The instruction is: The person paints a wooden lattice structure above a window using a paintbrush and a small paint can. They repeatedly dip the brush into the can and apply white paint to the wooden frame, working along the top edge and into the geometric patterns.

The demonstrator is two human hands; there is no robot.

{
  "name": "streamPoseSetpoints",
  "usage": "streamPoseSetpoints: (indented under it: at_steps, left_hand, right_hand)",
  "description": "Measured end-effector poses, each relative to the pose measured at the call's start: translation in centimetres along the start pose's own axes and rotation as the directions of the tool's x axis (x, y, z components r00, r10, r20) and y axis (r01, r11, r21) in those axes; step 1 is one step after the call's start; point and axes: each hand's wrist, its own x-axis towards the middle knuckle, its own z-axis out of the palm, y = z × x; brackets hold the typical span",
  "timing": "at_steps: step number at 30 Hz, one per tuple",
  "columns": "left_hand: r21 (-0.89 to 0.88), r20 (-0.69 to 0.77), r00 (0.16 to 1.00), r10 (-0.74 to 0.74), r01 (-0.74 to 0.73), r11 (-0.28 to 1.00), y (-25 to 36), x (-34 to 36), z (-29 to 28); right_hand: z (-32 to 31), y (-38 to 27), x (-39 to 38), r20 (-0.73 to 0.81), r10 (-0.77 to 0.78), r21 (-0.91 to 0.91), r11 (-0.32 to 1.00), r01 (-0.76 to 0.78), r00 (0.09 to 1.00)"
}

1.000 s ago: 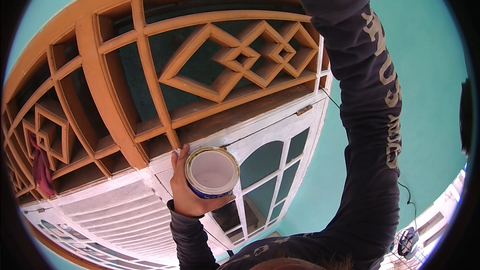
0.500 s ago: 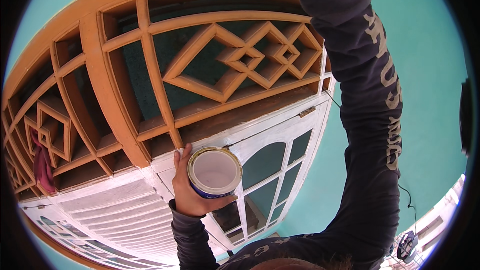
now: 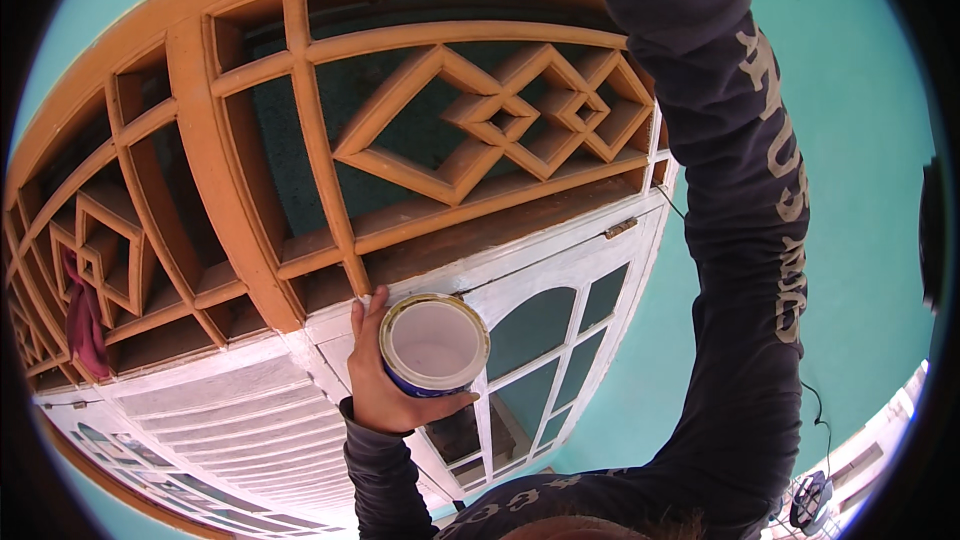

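My left hand (image 3: 382,380) is wrapped round a small paint can (image 3: 436,344) with a blue outside and an uncovered top. Its rim is smeared with dried yellowish paint, and pale whitish paint shows inside. The can is close to the white-painted door frame (image 3: 410,280), just under the orange-brown wooden lattice (image 3: 400,180) with its diamond pattern. My right arm, in a dark printed sleeve (image 3: 710,180), reaches up along the lattice's right side. That hand lies beyond the top edge, so what it holds is hidden.
White louvred shutters (image 3: 230,410) and a glazed white door (image 3: 545,340) hang below the lattice. A dark red cloth (image 3: 86,325) dangles from the left lattice. Turquoise wall (image 3: 860,240) fills the right side, with a thin black cable (image 3: 820,410) running down it.
The whole view has shifted very slightly, so the lattice sits a little further right. My left hand keeps its hold on the paint can; my right arm stays raised.
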Motion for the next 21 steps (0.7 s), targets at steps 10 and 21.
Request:
streamPoseSetpoints:
  at_steps: [10,21]
  left_hand:
    - [0.001,0.046,0.997,0.067,-0.067,0.998,0.8,1.0,1.3]
    - [0.042,0.015,1.000,0.005,-0.006,0.999,0.6,0.2,-0.3]
  right_hand:
    - [-1.4,-1.7,-0.5,0.064,0.116,-0.048,0.992,-0.113,0.991]
    - [0.3,-1.9,0.6,0.077,0.057,0.035,0.998,-0.059,0.995]
